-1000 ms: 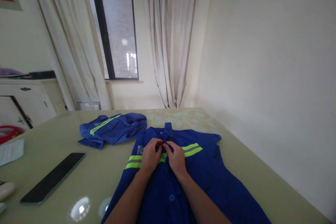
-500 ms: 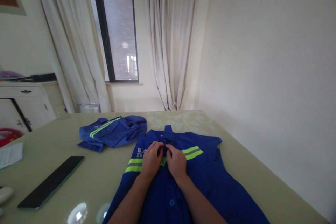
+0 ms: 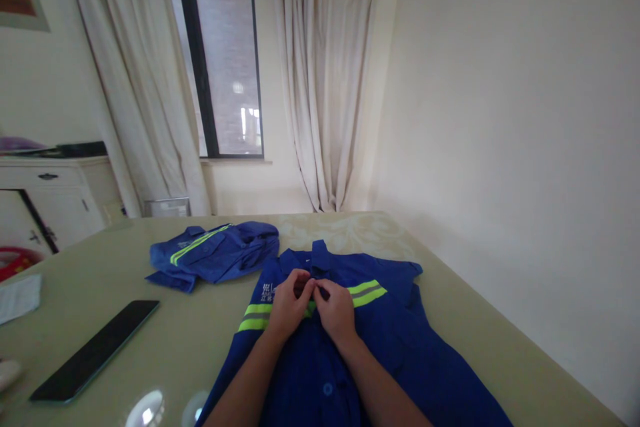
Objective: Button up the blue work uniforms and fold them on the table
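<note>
A blue work shirt [image 3: 400, 340] with yellow-green and grey reflective stripes lies spread on the table, its collar pointing away from me. At its front placket, just below the collar, my left hand [image 3: 291, 300] and my right hand [image 3: 335, 307] meet with fingertips pinched together. Both pinch the shirt's front edge; whether a button sits between the fingertips is hidden. Lower on the placket a button [image 3: 327, 389] shows. White lettering is on the chest beside my left hand.
A second blue striped garment [image 3: 220, 257] lies crumpled at the back left of the table [image 3: 165, 340]. Nearer on the left are a dark tablet-like slab [image 3: 95, 350] and a white paper [image 3: 20, 298]. A wall [image 3: 525, 180] runs along the right, with curtains [image 3: 330, 80] behind.
My right hand's fingertips have moved slightly left and now touch those of my left hand at the placket. The shirt lies as before.
</note>
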The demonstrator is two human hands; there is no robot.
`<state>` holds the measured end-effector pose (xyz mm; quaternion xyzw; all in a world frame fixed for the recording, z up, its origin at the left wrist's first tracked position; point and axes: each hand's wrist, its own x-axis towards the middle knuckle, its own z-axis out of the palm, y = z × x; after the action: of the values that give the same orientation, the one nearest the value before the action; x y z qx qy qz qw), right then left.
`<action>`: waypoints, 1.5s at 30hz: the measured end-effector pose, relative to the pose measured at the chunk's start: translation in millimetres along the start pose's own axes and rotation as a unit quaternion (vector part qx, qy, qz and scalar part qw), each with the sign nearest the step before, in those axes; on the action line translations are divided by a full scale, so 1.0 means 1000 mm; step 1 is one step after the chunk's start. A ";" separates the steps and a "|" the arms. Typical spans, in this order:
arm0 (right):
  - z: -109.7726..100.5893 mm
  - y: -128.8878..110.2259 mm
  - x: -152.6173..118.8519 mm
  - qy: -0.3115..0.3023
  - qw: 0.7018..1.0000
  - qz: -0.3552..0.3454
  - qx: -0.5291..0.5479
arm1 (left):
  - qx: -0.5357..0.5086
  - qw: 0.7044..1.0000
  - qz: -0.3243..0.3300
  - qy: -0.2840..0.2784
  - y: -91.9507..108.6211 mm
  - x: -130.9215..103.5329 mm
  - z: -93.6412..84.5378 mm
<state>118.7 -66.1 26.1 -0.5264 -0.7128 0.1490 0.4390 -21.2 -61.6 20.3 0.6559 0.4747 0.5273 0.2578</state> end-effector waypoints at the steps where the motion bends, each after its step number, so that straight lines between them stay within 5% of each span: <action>1: 0.001 0.001 0.001 0.002 1.000 0.000 0.000 | -0.027 1.000 -0.013 -0.001 -0.002 0.001 0.000; 10: 0.007 0.014 0.005 0.020 0.997 0.024 0.067 | -0.077 0.995 -0.057 0.000 -0.022 0.009 -0.001; 30: 0.007 0.012 0.003 -0.002 0.996 0.073 0.048 | -0.033 0.999 -0.025 0.023 -0.006 0.003 0.000; 45: 0.008 0.010 0.003 0.015 0.996 0.061 0.062 | -0.105 0.993 -0.045 0.037 -0.012 0.008 -0.001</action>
<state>118.2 -57.8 16.3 -0.5430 -0.6619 0.2115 0.4715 -26.9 -49.5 14.0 0.5835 0.4546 0.5859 0.3311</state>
